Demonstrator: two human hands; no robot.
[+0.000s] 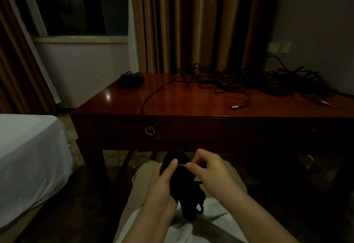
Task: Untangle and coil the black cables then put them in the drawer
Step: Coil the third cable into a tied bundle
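Observation:
Over my lap, my left hand grips a coiled bundle of black cable. My right hand pinches the bundle's small metal plug between thumb and forefinger. A tangled heap of black cables sprawls over the back right of the wooden desk. One strand runs from the heap over the desk's front edge near the drawer's ring handle. The drawer is closed. One coiled cable lies at the desk's back left corner.
A bed with a white sheet stands to the left. Brown curtains and a dark window are behind the desk. A silver connector lies on the desk near the front edge. The room is dim.

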